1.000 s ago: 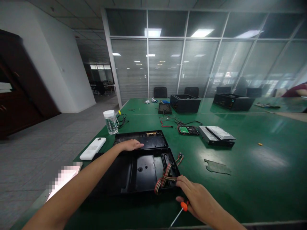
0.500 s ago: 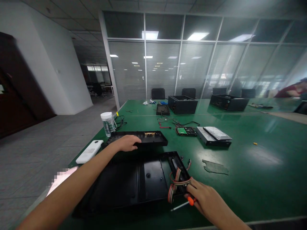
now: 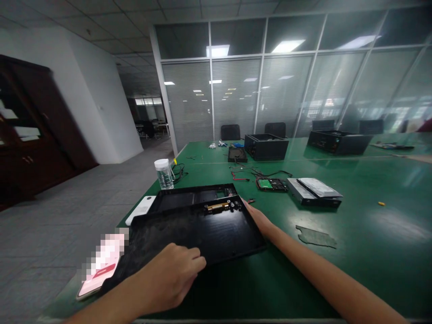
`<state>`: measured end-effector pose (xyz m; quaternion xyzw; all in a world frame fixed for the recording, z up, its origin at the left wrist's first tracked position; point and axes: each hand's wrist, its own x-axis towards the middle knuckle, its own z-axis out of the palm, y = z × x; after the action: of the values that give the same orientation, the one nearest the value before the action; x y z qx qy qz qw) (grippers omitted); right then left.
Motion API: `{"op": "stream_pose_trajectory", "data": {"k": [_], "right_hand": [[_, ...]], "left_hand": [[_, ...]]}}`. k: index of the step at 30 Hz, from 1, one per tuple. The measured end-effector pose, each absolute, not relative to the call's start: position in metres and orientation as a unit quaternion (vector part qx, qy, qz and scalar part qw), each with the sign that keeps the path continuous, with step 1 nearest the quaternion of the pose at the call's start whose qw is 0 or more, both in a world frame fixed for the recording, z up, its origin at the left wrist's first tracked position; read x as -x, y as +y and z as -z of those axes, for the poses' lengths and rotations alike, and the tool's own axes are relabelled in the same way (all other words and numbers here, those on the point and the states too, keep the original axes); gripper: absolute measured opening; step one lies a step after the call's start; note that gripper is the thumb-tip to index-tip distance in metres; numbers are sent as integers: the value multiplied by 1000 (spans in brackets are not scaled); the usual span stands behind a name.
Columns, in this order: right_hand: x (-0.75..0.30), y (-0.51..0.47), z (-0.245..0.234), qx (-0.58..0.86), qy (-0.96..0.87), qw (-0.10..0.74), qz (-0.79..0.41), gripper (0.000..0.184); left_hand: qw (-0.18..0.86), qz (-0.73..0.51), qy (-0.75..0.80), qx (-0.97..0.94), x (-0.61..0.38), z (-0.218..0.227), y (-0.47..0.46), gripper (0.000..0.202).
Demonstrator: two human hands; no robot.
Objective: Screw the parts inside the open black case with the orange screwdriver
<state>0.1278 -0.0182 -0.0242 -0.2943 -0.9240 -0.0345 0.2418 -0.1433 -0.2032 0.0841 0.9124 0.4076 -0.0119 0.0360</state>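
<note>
A shallow black case panel (image 3: 189, 234) with a gold-coloured fitting (image 3: 218, 207) near its far right end lies tilted in front of me. My left hand (image 3: 178, 272) is closed on its near edge, fingers curled over the rim. Beyond its right corner is my right hand (image 3: 258, 219), whose fingers are mostly hidden behind the panel. A second black panel (image 3: 168, 200) lies behind the first and is partly covered by it. Some wiring (image 3: 231, 192) shows at that panel's right end, close to my right hand.
At left are a white phone-like device (image 3: 143, 208), a lit phone (image 3: 101, 270) and a clear bottle (image 3: 165, 175). Ahead lie a circuit board (image 3: 270, 184), a metal drive (image 3: 313, 191) and black cases (image 3: 266, 147). A thin dark plate (image 3: 315, 236) lies to the right.
The panel with the gold fitting has come toward me, and the cabled panel has moved behind it. My right hand has moved away from me; its orange-handled screwdriver no longer shows.
</note>
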Motion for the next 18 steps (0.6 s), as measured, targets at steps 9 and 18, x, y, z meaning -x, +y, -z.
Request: {"op": "stream_pose_trajectory", "data": {"k": [9, 18], "right_hand": [[-196, 1, 34, 308, -935, 129, 118, 34], [-221, 20, 44, 395, -880, 263, 29, 32]], "left_hand": [[55, 66, 436, -896, 142, -22, -179, 17], [53, 14, 354, -934, 92, -36, -70, 24]]}}
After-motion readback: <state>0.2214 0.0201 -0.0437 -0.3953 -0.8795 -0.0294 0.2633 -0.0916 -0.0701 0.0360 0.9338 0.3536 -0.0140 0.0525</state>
